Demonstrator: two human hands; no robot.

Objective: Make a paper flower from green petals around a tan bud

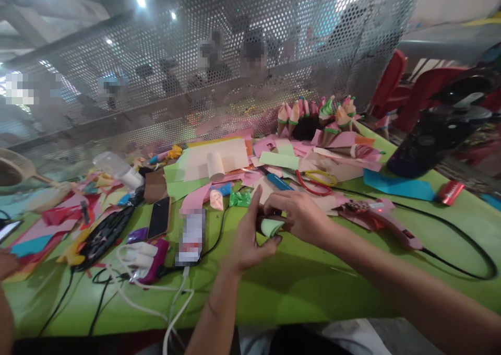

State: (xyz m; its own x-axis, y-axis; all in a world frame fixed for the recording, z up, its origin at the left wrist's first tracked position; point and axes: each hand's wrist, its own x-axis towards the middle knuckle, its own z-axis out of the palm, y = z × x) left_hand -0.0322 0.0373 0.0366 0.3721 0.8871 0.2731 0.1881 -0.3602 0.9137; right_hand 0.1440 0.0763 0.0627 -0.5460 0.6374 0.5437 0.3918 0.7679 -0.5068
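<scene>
Between my two hands is a curled piece of light green paper (271,227), with a darker part beside it that I cannot make out. My left hand (247,240) closes round it from the left, thumb below and fingers above. From the right, my right hand (299,214) grips it with bent fingers, some hidden. Just beyond my hands lie a blue cutter (278,182) and scissors (315,182) with red and yellow handles. A green wrapped packet (240,198) sits left of my fingertips. On the right rests a pink glue gun (397,224) with its light lit.
Several paper ice cream cones (326,115) stand at the back. A phone (191,237) with a white cable (178,318), another phone (159,217) and paper scraps cover the left. A dark bottle (426,135) stands right. Another person's hand (10,263) shows far left.
</scene>
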